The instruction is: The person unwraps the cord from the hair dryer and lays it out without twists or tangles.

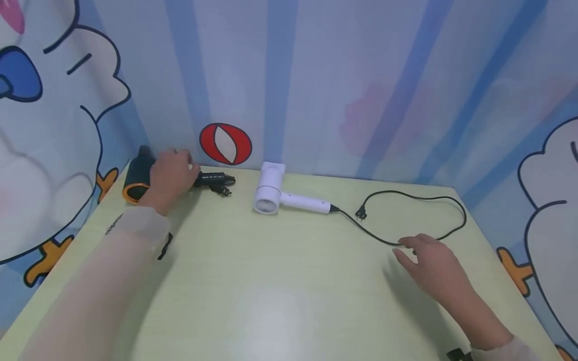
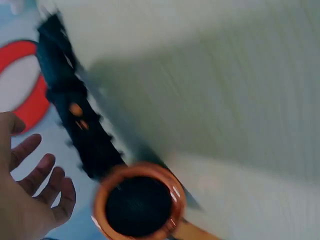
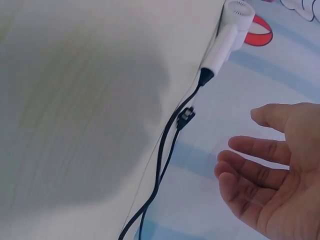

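Note:
A dark hair dryer (image 1: 137,174) with an orange ring lies at the table's far left, its cord bundled at the handle end. In the head view my left hand (image 1: 173,175) overlaps its handle; the left wrist view shows the loosely bent fingers (image 2: 37,177) apart from the dryer and holding nothing. A white hair dryer (image 1: 269,188) lies near the back edge, handle toward the right. Its black cord (image 1: 422,197) loops to the right and ends in a plug (image 1: 361,212). My right hand (image 1: 433,268) hovers by the front of that loop, fingers relaxed, nothing in its grasp.
The pale table (image 1: 280,286) has its back edge against a striped blue cloth backdrop (image 1: 311,90) printed with cartoon figures. More of the printed cloth (image 1: 555,240) stands along the right side. Both forearms reach in from the front.

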`<state>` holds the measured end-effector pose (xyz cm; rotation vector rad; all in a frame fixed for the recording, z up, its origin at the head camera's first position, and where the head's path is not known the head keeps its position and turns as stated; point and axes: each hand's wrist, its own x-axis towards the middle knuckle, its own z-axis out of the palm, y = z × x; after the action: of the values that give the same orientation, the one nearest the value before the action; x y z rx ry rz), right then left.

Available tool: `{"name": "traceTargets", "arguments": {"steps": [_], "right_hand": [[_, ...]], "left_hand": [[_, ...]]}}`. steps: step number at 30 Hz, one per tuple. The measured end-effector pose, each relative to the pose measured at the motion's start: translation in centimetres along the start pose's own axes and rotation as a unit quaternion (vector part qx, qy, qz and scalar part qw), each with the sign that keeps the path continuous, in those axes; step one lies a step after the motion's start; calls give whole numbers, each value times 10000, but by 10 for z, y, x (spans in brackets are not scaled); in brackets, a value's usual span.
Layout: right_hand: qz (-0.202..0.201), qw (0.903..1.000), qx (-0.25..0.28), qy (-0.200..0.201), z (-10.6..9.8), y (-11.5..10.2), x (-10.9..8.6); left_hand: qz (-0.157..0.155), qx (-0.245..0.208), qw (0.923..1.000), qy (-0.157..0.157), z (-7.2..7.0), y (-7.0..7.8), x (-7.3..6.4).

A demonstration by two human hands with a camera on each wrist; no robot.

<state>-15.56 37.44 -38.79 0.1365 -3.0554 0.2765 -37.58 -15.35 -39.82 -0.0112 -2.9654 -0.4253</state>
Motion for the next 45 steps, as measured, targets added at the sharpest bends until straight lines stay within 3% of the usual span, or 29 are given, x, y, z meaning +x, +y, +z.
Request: {"name": "traceTargets", "arguments": {"steps": [5, 9, 13, 17, 21, 30, 34, 41, 45], "right_hand": [[18, 9999, -73, -80, 2, -17, -8], [-37, 9997, 15, -243, 4, -30, -9], [-134, 9993, 105, -345, 9, -39, -10], [-223, 9991, 124, -336, 14, -41, -12], [-280, 9990, 91, -336, 18, -41, -14], [-421, 9986, 104, -307, 28, -47, -13], [-568, 9980, 144, -251, 31, -51, -11], [-793, 9966, 120, -187, 33, -59, -9], [-895, 9957, 162, -150, 34, -64, -10]], "left_hand": [[-70, 745, 9972, -78, -5, -46, 4], [-223, 654, 9969, -389, -6, -73, -4], [-521, 456, 9943, -808, -6, -86, -10], [-734, 512, 9888, -1194, -7, -89, -13], [-801, 593, 9854, -1380, -8, -89, -14], [-564, 691, 9868, -1350, -9, -87, -28], [-515, 734, 9877, -1284, -9, -86, -43], [-451, 511, 9855, -1552, -10, -78, -72], [-489, 355, 9867, -1507, -15, -74, -89]]}}
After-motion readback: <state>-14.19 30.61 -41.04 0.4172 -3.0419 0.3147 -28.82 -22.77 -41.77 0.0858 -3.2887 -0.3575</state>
